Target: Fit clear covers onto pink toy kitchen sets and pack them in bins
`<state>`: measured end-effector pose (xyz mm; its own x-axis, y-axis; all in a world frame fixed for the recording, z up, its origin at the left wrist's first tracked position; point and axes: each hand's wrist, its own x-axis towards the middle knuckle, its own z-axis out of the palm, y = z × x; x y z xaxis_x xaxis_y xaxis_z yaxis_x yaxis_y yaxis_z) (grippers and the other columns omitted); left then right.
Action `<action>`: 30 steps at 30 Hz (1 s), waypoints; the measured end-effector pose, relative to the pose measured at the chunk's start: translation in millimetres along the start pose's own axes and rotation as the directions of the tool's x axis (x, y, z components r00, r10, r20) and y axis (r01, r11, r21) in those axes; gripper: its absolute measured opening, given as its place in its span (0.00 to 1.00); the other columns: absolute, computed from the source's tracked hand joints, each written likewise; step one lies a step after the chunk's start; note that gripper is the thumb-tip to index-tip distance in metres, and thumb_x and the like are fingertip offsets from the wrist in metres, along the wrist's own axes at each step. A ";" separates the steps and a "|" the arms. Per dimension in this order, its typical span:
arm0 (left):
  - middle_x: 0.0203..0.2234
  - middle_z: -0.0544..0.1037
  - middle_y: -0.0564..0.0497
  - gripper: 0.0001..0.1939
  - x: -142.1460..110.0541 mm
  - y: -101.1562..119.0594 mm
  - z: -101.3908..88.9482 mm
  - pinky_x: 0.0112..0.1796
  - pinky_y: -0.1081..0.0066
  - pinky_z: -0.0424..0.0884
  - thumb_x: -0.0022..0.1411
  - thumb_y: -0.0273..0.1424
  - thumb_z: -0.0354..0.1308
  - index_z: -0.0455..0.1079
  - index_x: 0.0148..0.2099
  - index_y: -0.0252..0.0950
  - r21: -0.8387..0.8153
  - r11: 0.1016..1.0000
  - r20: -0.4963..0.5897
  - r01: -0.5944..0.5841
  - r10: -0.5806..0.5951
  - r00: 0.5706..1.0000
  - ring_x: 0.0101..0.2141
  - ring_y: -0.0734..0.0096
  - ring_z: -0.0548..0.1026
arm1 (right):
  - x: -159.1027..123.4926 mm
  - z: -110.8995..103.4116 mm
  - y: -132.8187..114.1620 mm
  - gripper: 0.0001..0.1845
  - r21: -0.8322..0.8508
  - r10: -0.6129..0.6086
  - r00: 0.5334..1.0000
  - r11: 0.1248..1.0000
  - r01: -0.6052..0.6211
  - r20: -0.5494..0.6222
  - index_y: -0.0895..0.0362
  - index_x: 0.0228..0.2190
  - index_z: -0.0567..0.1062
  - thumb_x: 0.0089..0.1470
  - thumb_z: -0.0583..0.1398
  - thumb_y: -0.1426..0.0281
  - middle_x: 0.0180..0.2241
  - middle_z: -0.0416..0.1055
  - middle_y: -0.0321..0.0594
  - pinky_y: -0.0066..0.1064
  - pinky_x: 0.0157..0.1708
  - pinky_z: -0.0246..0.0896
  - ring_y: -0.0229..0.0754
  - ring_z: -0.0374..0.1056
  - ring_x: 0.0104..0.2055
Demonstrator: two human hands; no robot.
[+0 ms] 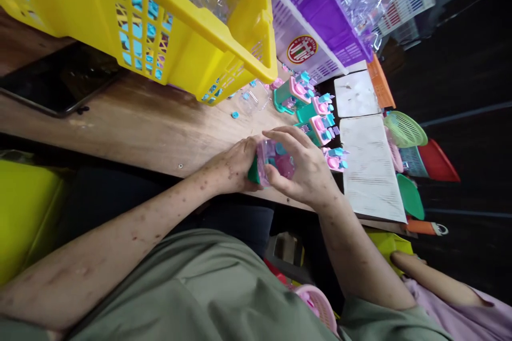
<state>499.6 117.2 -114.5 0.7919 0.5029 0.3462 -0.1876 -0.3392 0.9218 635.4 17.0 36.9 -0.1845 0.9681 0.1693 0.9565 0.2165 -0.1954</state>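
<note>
Near the front edge of the wooden table, my left hand is wrapped round the green base of a small plastic toy. My right hand grips a clear plastic cover at the toy's top, thumb and fingers on opposite sides. Pink and blue parts show through the clear plastic. Whether the cover is fully seated I cannot tell. Beyond my hands stand several similar green, pink and blue toys in a row. A loose clear cover and a small blue disc lie on the wood.
A yellow crate of clear and blue parts stands at the back left, beside a phone. Behind are a purple crate and a white crate. White boards lie right; another person's arm shows lower right.
</note>
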 end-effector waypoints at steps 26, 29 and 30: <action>0.71 0.70 0.32 0.65 6.0 6.0 -4.9 0.71 0.39 0.68 0.48 0.47 0.84 0.54 0.78 0.37 0.050 0.999 0.069 -0.016 0.012 0.998 0.71 0.33 0.70 | -34.2 -0.4 30.9 0.28 0.240 0.259 0.952 0.946 -0.216 -0.165 0.49 0.65 0.78 0.68 0.65 0.55 0.61 0.78 0.50 0.48 0.44 0.84 0.61 0.76 0.61; 0.66 0.75 0.35 0.56 6.7 8.4 -6.2 0.68 0.42 0.72 0.50 0.46 0.84 0.61 0.73 0.38 0.087 0.996 0.075 -0.023 0.017 0.997 0.66 0.36 0.75 | -34.8 -1.6 29.9 0.28 0.236 0.256 0.957 0.946 -0.220 -0.133 0.48 0.66 0.77 0.70 0.65 0.54 0.62 0.77 0.49 0.48 0.45 0.84 0.61 0.75 0.63; 0.66 0.75 0.36 0.56 6.5 8.4 -5.9 0.68 0.42 0.72 0.50 0.47 0.84 0.61 0.73 0.39 0.092 0.995 0.071 -0.033 0.027 0.997 0.66 0.37 0.75 | -35.2 -0.8 29.0 0.27 0.236 0.250 0.960 0.947 -0.216 -0.125 0.48 0.66 0.77 0.70 0.64 0.54 0.62 0.76 0.49 0.50 0.49 0.83 0.61 0.75 0.63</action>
<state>499.8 122.3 -103.5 0.8257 0.4364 0.3574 -0.1595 -0.4272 0.8900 669.8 -10.9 26.0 0.0899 0.9680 0.2344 0.8927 0.0260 -0.4499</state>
